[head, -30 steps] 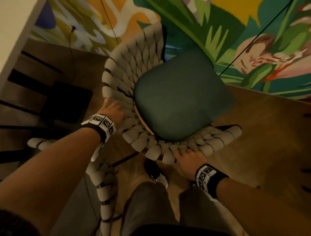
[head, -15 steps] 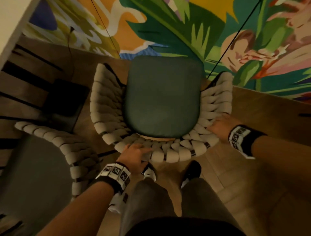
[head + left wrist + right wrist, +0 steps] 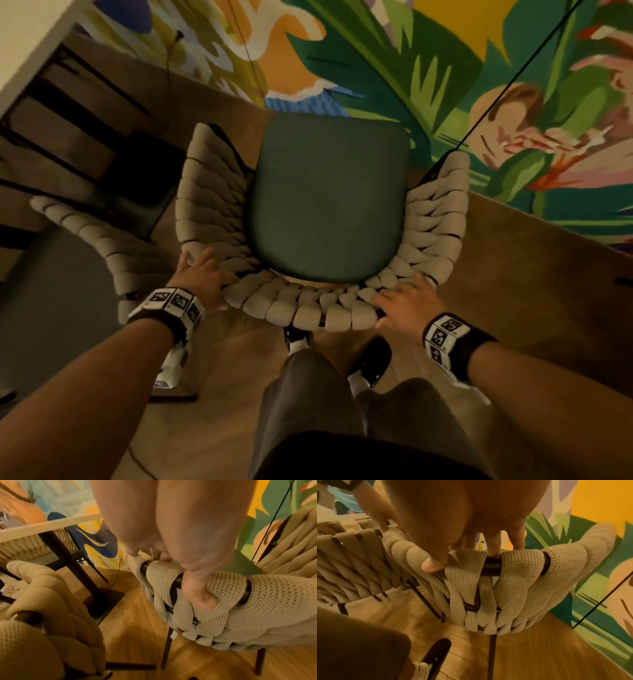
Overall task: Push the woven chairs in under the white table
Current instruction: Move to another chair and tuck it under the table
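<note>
Both hands grip the curved top rail of the woven chair [image 3: 308, 308]. The left hand [image 3: 202, 274] sits at the rail's left corner, fingers over the top and thumb [image 3: 202, 599] pressed into the knitted strap on the outer face. The right hand [image 3: 404, 305] sits at the right corner, fingers [image 3: 493, 545] curled over the rail and thumb [image 3: 433, 563] bearing on the outside of the weave. The dark metal tube of the frame [image 3: 491, 566] shows between straps just under the right fingers. The chair stands on the wooden floor [image 3: 513, 308] directly in front of the person, its back toward them and its dark green seat cushion [image 3: 329, 195] facing a mural wall [image 3: 445, 85] painted with leaves and flowers. The white table [image 3: 30, 44] is well apart, at the upper left of the head view, where only its edge shows; its dark pedestal and base plate [image 3: 106, 599] stand on the floor to the left of the held chair. A second woven chair [image 3: 102, 246] stands just beside the held one, between it and the table. The person's dark shoes [image 3: 373, 359] are on the floor under the chair back.
</note>
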Demonstrator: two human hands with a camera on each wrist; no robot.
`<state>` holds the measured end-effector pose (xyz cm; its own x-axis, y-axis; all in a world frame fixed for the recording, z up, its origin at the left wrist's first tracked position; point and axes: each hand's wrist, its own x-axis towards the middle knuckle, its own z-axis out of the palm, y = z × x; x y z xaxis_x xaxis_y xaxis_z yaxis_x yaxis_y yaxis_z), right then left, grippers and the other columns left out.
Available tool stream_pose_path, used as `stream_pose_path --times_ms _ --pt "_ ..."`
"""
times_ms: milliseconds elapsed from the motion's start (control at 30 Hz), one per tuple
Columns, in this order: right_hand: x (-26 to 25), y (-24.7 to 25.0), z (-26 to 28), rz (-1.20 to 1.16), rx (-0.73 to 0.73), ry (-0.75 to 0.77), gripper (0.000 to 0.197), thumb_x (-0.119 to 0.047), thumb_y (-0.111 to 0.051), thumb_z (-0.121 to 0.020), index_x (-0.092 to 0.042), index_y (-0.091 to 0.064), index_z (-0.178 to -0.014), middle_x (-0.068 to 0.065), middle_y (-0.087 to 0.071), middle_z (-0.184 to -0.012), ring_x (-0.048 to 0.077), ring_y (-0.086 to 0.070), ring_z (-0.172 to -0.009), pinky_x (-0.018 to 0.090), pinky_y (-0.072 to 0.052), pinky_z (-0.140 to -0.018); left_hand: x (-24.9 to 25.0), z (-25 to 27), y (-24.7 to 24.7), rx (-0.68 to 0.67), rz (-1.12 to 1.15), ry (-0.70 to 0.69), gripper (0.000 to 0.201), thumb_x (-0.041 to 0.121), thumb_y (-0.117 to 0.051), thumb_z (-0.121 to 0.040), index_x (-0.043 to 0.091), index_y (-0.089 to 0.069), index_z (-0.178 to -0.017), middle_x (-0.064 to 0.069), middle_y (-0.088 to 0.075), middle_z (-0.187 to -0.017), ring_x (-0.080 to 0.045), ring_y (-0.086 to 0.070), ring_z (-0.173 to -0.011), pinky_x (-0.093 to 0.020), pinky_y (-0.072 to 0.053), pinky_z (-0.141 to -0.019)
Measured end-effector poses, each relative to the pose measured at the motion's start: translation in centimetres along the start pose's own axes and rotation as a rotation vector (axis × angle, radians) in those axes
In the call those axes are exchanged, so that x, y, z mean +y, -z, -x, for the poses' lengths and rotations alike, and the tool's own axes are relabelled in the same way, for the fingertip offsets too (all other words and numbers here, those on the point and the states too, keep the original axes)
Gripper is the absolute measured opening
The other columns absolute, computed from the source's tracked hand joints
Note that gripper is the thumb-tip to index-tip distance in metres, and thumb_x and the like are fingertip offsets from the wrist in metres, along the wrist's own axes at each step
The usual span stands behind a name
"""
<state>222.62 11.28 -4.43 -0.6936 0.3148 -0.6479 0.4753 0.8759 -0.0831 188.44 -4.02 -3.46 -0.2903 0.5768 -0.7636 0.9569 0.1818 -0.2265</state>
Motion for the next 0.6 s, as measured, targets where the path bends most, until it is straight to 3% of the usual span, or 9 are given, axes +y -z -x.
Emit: stream_pose_path --times_ms 200,300,433,500,600 --pt "6.3 4.8 -3.0 0.185 -0.061 0.09 0.048 -0.055 -0.042 -0.091 -0.025 -0.045 -0.128 -0.004 -0.055 -0.132 0.022 -0.055 -0.114 0.047 -0.027 -0.104 2.3 0.0 0.6 0.059 0.16 0.038 0.058 0.061 -0.057 -0.081 0.049 -0.039 -0.135 0.001 -0.04 -0.14 -0.023 -0.013 -0.143 -0.071 0.0 -0.11" --pt "9.4 8.7 -6.7 0.327 -0.109 0.164 0.052 -0.057 -0.038 -0.091 -0.024 -0.042 -0.131 -0.003 -0.052 -0.135 0.023 -0.054 -0.115 0.043 -0.031 -0.101 2.5 -0.7 1.4 0.077 0.265 0.076 0.059 0.06 -0.057 -0.081 0.045 -0.041 -0.136 -0.002 -0.044 -0.135 -0.024 -0.019 -0.14 -0.072 0.0 -0.11" --pt "11.6 14.0 -13.1 0.519 -0.066 0.272 0.045 -0.054 -0.041 -0.091 -0.026 -0.044 -0.127 -0.003 -0.054 -0.132 0.024 -0.056 -0.111 0.042 -0.034 -0.093 2.1 -1.9 2.7 0.083 0.415 0.15 0.056 0.055 -0.054 -0.086 0.041 -0.04 -0.138 -0.007 -0.044 -0.133 -0.028 -0.017 -0.141 -0.074 0.003 -0.108" --pt "12.1 16.7 -16.4 0.573 -0.041 0.282 0.04 -0.047 -0.046 -0.091 -0.027 -0.045 -0.126 -0.003 -0.053 -0.133 0.023 -0.054 -0.115 0.044 -0.033 -0.096 1.6 -2.6 3.5 0.074 0.489 0.188 0.052 0.048 -0.051 -0.091 0.04 -0.038 -0.14 -0.008 -0.043 -0.133 -0.029 -0.015 -0.141 -0.075 0.004 -0.107" --pt "12.1 20.8 -21.1 0.625 -0.004 0.302 0.039 -0.038 -0.051 -0.091 -0.027 -0.045 -0.128 -0.002 -0.051 -0.136 0.024 -0.049 -0.12 0.046 -0.03 -0.102 0.7 -3.8 4.4 0.057 0.591 0.251 0.052 0.022 -0.045 -0.095 0.039 -0.034 -0.143 -0.009 -0.041 -0.135 -0.03 -0.014 -0.142 -0.077 0.006 -0.105"
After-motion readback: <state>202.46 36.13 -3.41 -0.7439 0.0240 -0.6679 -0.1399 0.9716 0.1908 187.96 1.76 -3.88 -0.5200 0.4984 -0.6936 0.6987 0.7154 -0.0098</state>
